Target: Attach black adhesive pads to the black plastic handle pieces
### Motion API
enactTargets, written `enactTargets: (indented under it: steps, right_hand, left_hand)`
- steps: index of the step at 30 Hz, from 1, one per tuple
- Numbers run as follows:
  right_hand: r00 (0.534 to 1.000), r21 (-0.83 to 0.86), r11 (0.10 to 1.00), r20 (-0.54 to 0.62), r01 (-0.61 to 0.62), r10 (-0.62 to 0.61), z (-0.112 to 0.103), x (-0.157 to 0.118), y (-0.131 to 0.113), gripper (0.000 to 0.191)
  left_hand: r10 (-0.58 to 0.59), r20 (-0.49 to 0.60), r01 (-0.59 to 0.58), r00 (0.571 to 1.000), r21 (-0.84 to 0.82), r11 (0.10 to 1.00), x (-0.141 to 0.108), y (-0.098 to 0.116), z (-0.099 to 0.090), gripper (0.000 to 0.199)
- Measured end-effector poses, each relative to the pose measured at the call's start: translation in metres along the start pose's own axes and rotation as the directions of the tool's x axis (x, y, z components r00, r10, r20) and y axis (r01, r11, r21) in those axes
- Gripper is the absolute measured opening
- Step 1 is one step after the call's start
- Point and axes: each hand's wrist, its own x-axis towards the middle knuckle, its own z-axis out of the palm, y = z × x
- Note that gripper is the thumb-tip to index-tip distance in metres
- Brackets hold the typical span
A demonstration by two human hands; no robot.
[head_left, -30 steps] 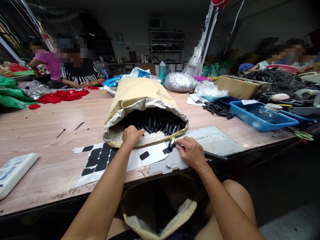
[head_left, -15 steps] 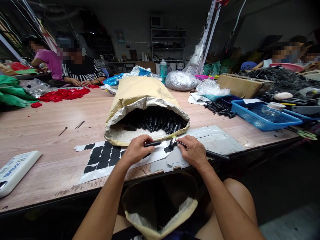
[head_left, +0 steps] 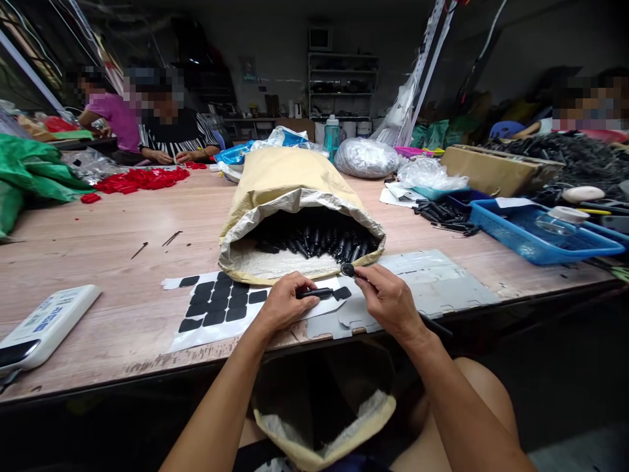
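Note:
My left hand (head_left: 287,298) is closed around a black pen-shaped tube (head_left: 322,293), held level just above the board. The tube's right end meets or overlaps a dark patch (head_left: 343,294); I cannot tell which. In my right hand (head_left: 390,298), thumb and fingers pinch a small black round-headed tool (head_left: 348,269), its disc-like head turned up to the left. To the left of my hands lies a white sheet with black rounded-square stickers (head_left: 216,301). Behind them, a yellowish woven sack (head_left: 295,174) opens toward me, and many black tubes (head_left: 319,242) lie inside.
A grey board (head_left: 437,278) lies under my right hand. Below the table edge, another sack (head_left: 363,429) gapes open at my lap. A white device (head_left: 54,321) is at left, a blue basket (head_left: 535,239) at right. Red pieces (head_left: 137,180) lie near a co-worker.
The round-headed tool has lifted off the board and tilted, its head now turned up. My left hand has brought the tube lower and toward the dark patch. The view has shifted slightly left.

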Motion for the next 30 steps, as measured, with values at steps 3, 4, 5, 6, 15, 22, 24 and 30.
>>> enactTargets:
  steps: [3,4,5,6,15,22,24,30]
  right_hand:
    - [0.999,0.157,0.987,-0.013,0.042,-0.041,0.001,0.008,-0.024,0.026]
    - [0.998,0.176,0.983,-0.02,0.056,-0.053,0.003,0.009,-0.03,0.027]
    - [0.998,0.181,0.981,-0.025,0.063,-0.059,0.005,0.009,-0.036,0.028]
    - [0.998,0.171,0.983,-0.025,0.061,-0.057,0.007,0.008,-0.04,0.029]
    - [0.993,-0.016,0.999,0.108,-0.041,0.043,0.013,0.002,-0.043,0.029]
    - [0.988,0.013,0.996,0.129,-0.09,0.088,0.011,-0.004,-0.034,0.028]
    - [0.987,0.016,0.994,0.119,-0.108,0.105,0.011,-0.005,-0.03,0.028]
    - [0.986,-0.093,0.986,0.079,-0.137,0.145,0.007,-0.006,-0.006,0.027]
  left_hand:
    - [-0.014,0.002,0.014,1.0,-0.029,0.999,0.001,-0.003,0.001,0.018]
    - [-0.016,0.001,0.016,1.0,-0.035,0.999,0.001,-0.003,0.001,0.018]
    - [-0.016,0.0,0.016,1.0,-0.039,0.999,0.001,-0.003,0.001,0.018]
    - [-0.011,-0.002,0.011,1.0,-0.04,0.999,0.001,-0.003,0.001,0.018]
    - [0.003,-0.02,-0.003,1.0,-0.03,1.0,0.001,0.002,0.0,0.014]
    - [-0.023,-0.02,0.022,1.0,-0.023,0.999,0.0,0.002,0.001,0.016]
    - [-0.018,-0.022,0.018,1.0,-0.018,1.0,0.0,0.002,0.001,0.016]
    - [-0.01,-0.011,0.01,1.0,-0.014,1.0,0.001,-0.001,0.001,0.016]
